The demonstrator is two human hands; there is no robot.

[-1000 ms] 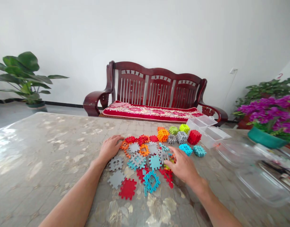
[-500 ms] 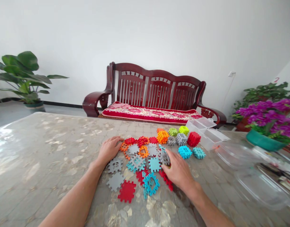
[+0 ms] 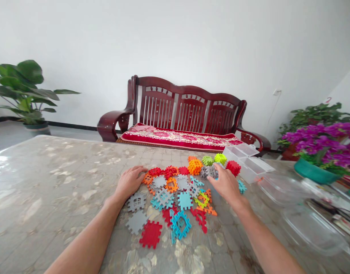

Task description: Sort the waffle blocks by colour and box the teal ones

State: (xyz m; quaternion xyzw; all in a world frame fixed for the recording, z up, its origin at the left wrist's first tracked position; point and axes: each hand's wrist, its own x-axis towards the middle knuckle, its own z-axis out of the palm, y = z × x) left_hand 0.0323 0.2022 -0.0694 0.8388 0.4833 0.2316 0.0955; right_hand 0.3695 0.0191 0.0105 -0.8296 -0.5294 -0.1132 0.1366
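Note:
A spread of flat, toothed plastic tiles [image 3: 177, 190] in grey, red, teal and orange lies on the marbled table [image 3: 49, 182]. Behind it stand assembled cubes: orange [image 3: 195, 166], green [image 3: 207, 160], lime [image 3: 220, 158], red [image 3: 233, 167] and grey [image 3: 208, 172]. My left hand [image 3: 131, 182] rests open on the table, fingertips at the orange and red tiles on the pile's left edge. My right hand [image 3: 226, 183] reaches over the right side, fingers extended against the grey cube. It hides one teal cube; another teal cube [image 3: 242, 186] shows beside it.
A clear compartment box [image 3: 249, 160] sits behind the cubes. Clear plastic lids or trays [image 3: 314, 228] lie at the right, beside a teal pot of purple flowers [image 3: 314, 171]. A dark wooden bench [image 3: 180, 114] stands beyond the table, and a leafy plant [image 3: 21, 95] at far left.
My right hand has moved from the middle of the tile pile back and right to the cubes, uncovering a yellow-green and an orange tile. The left hand has stayed put.

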